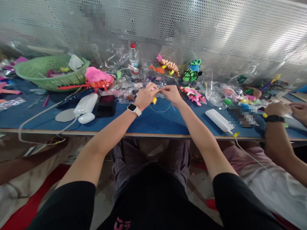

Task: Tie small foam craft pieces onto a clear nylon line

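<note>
My left hand [146, 96] and my right hand [171, 94] meet above the middle of the blue table, fingertips pinched close together. A bit of pink shows at the left fingers, but what they grip is mostly hidden. A thin white thread [161, 111] hangs in a loop below both hands, and an end dangles under my right hand, which appears to pinch it. Close below my left hand lies a small yellow block [154, 100]. Clear plastic wrapping surrounds the fingertips. Just right of my right hand is a pink clay-like figure [193, 95].
A green basket [38, 76], pink-and-red figure [98, 78], white power bank [85, 103], dark phone [105, 105] and white mouse-like item [86, 118] are left. Behind stand a bottle [133, 59] and green figure [189, 75]. Another person's hands [278, 109] work at right beyond a white device [218, 120].
</note>
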Demonstrator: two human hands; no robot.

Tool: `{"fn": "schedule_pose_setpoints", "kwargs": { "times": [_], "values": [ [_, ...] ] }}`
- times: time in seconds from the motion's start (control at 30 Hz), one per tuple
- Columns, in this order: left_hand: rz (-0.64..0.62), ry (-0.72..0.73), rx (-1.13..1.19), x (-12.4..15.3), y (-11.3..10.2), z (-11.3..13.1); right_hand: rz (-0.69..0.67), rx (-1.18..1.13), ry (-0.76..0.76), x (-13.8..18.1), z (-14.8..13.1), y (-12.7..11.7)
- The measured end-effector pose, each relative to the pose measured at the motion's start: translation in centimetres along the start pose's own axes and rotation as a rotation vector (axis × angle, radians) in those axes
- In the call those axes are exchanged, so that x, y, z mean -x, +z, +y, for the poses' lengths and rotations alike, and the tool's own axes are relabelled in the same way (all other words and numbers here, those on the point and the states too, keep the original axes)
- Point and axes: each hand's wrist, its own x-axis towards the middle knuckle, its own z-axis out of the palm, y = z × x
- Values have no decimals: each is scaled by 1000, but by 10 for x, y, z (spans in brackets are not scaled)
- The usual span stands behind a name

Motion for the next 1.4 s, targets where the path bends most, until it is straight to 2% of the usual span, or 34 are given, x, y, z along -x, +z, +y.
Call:
{"fn": "schedule_pose_setpoints", "kwargs": {
  "times": [0.13, 0.37, 0.67, 0.87, 1.03, 1.17, 1.4],
  "values": [
    [-15, 36, -81, -1, 1, -6, -1, -34, 55, 1, -4, 3],
    [-1, 118, -148, -4, 0, -12, -5, 37, 5, 1, -8, 5],
    [64, 3, 43, -9, 5, -22, -62, 192, -93, -5, -5, 4],
    [28, -92, 229, -13, 5, -27, -100, 492, -215, -1, -14, -3],
    [-51, -225, 292, -14, 0, -22, -128, 501, -245, -2, -13, -4],
    [-1, -211, 207, -13, -1, -19, -123, 500, -220, -2, -10, -5],
    [-56, -158, 222, -11, 1, -21, -111, 546, -238, 1, -7, -6]
  ]
}}
